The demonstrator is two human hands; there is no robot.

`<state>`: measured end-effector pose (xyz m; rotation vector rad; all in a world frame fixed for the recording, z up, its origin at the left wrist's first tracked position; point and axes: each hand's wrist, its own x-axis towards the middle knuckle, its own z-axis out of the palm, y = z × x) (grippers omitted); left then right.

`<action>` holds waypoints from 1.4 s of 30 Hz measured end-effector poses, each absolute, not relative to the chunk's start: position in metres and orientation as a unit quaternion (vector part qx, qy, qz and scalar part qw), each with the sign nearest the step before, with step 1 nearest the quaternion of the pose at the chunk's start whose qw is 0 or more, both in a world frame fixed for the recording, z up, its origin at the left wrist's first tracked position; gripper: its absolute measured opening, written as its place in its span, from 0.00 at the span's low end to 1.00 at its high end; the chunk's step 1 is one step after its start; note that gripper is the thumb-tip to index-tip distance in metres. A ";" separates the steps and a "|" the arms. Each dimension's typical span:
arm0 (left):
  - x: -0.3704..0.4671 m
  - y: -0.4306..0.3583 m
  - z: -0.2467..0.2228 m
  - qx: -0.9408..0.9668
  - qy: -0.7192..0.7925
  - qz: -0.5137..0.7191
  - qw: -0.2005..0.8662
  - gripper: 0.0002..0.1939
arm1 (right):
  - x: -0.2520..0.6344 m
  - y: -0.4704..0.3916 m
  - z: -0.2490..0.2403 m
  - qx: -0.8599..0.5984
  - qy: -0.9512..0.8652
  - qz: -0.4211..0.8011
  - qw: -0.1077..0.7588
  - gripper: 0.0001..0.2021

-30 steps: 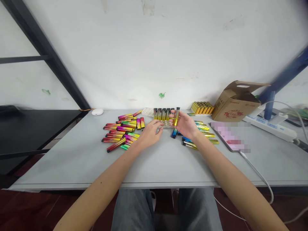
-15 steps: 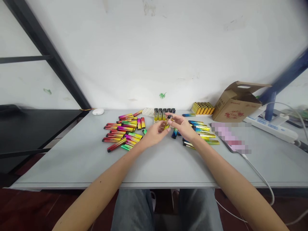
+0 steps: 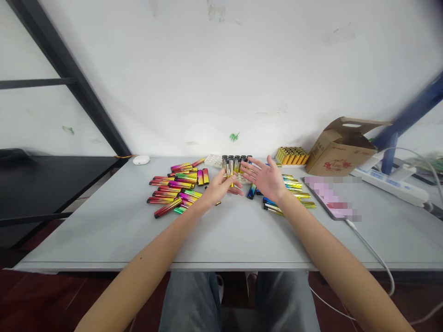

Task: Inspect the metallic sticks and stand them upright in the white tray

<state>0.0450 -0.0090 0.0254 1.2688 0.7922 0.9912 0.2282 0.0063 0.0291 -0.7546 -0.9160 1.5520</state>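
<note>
My left hand (image 3: 216, 190) is closed around a shiny gold tube (image 3: 230, 167), lighter-like in shape, held upright between thumb and fingers. To its right, my right hand (image 3: 268, 181) is open with fingers spread and holds nothing. Just behind both hands, several black-topped tubes (image 3: 237, 162) stand in a row in a white holder (image 3: 242, 177), partly hidden by my fingers. Red, pink and green tubes (image 3: 169, 189) lie in a loose pile left of my left hand. Blue and yellow tubes (image 3: 294, 185) lie beside my right hand, partly covered by it.
A white perforated tray (image 3: 213, 160) lies at the back. Packed yellow tubes (image 3: 292, 156) stand near an open cardboard box (image 3: 342, 154). A phone (image 3: 327, 198) on a cable, a power strip (image 3: 391, 184) and a white earbud case (image 3: 141, 160) rest on the table (image 3: 235, 240).
Both hands were together at a tube. Now they are apart: the left has moved slightly left with a gold tube upright, and the right has opened, its fingers spread.
</note>
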 end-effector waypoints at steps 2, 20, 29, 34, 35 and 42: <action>0.044 -0.007 0.026 0.523 0.354 0.448 0.633 0.10 | 0.231 0.007 0.031 -0.316 -0.366 0.663 0.571 0.25; 0.038 -0.001 0.028 0.490 0.340 0.477 0.645 0.15 | 0.250 0.026 0.015 -0.442 -0.316 0.542 0.641 0.19; 0.034 0.000 0.034 0.424 0.302 0.400 0.755 0.22 | 0.247 0.024 0.016 -0.453 -0.309 0.535 0.643 0.20; 0.035 -0.001 0.033 0.446 0.313 0.408 0.733 0.19 | 0.249 0.026 0.014 -0.445 -0.328 0.537 0.637 0.21; 0.035 -0.001 0.033 0.451 0.315 0.408 0.728 0.18 | 0.250 0.026 0.012 -0.445 -0.329 0.538 0.635 0.21; 0.037 0.000 0.032 0.464 0.309 0.398 0.729 0.13 | 0.248 0.026 0.010 -0.447 -0.331 0.539 0.632 0.22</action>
